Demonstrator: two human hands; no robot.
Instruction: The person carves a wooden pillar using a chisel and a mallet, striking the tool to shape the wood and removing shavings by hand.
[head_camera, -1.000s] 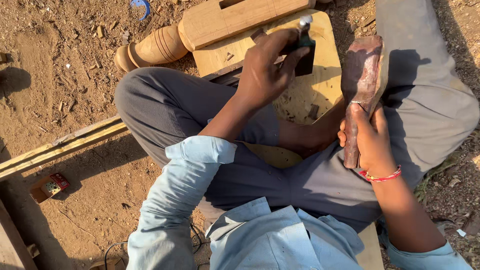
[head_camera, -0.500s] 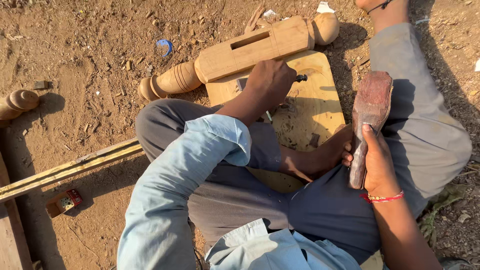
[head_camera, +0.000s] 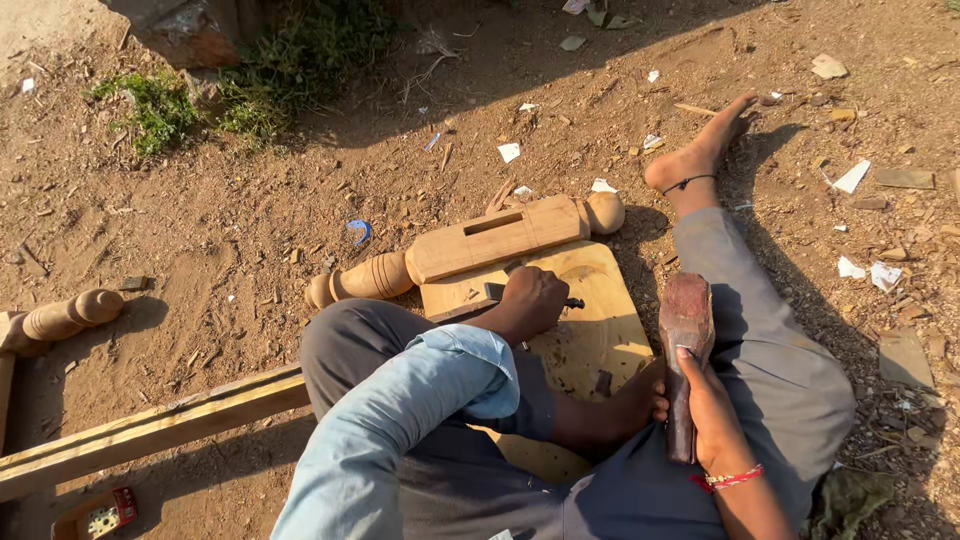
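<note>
- Biggest thing here is the dirt ground (head_camera: 200, 230), littered with wood chips and paper scraps, with a patch of grass (head_camera: 160, 110) up at the far left.
- Person sits on it, one leg folded in, the other stretched out to the far right, bare foot (head_camera: 700, 150) with a dark anklet.
- Long wooden batten (head_camera: 150, 430) lies on the ground at the left, running roughly left-right and rising a bit toward the knee.
- Flat wooden board (head_camera: 590, 330) sits in front of the lap and works as the surface.
- Turned wooden leg (head_camera: 470, 245) with a rectangular mortise slot lies along the board's far edge. Its long axis runs left-right, tilted slightly up to the right, round knob on the right end and ribbed turning on the left. It's just beyond the left hand, and well away from the right, so the left is clearly the nearer one.
- Wooden mallet (head_camera: 685, 340) is upright-ish, reddish head pointing away from the body, over the right thigh.
- Right hand (head_camera: 710, 415) is wrapped around the mallet's handle, red thread on the wrist.
- Left hand (head_camera: 530, 305) is clenched around a chisel (head_camera: 572, 302), dark metal poking out on both sides of the fist, low over the board right beside the leg's near side. Can't tell if the edge is touching wood.
- Another turned piece (head_camera: 70, 315) lies off to the far left.
- Small reddish box (head_camera: 100, 515) at the bottom left corner.
</note>
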